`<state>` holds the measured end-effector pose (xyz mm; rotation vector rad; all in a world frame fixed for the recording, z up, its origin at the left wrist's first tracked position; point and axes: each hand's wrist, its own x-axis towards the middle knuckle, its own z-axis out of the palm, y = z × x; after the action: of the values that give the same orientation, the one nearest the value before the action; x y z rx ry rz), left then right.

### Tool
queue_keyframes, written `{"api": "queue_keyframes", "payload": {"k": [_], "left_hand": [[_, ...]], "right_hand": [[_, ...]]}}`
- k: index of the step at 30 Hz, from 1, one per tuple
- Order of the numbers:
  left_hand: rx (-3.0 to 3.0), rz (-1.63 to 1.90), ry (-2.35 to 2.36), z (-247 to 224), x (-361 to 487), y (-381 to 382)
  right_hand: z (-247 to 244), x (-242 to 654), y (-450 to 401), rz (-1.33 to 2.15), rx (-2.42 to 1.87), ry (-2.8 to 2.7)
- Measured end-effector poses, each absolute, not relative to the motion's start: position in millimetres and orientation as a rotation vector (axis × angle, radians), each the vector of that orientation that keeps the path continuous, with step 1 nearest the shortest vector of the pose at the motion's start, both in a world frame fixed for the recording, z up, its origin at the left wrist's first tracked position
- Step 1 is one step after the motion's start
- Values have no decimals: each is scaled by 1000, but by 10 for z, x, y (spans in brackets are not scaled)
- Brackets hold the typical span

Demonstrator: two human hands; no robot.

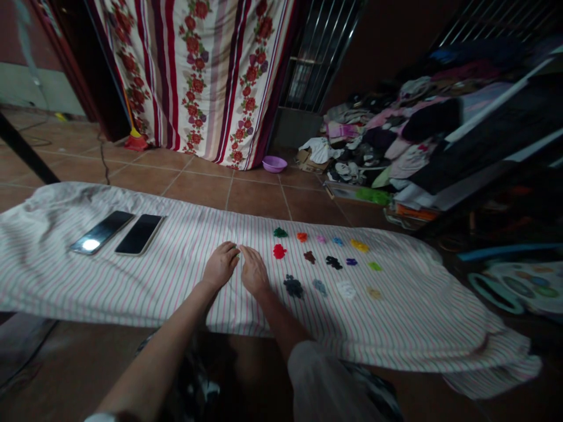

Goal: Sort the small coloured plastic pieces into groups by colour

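My left hand [221, 264] and my right hand [254, 271] meet at the fingertips low over the striped cloth [185, 287]. Their fingers are pinched together around a small green piece [238, 253], mostly hidden by the fingers. To the right of my hands lie small heaps of tiny pieces sorted by colour. Closest are a red heap [279, 251], a dark green heap [280, 232] and a dark grey heap [292, 286]. Farther right come a brown heap [309, 257], a black heap [333, 262], a white heap [346, 289] and a yellow heap [359, 245].
Two phones, a left phone [103, 231] and a right phone [139, 234], rest on the cloth's left part. Beyond are a floral curtain [197, 76], a purple basin [274, 164] and a red dustpan [136, 142]. Piled clothes [378, 135] stand at the right.
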<state>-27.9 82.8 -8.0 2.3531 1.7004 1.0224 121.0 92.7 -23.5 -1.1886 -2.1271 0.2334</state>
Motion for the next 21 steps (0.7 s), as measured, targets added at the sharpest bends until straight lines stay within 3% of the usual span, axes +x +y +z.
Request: {"api": "queue_keyframes", "payload": {"k": [21], "left_hand": [[1788, 1169, 1762, 92, -600, 571]], "right_hand": [[-209, 1274, 946, 263, -1076, -2113]]}}
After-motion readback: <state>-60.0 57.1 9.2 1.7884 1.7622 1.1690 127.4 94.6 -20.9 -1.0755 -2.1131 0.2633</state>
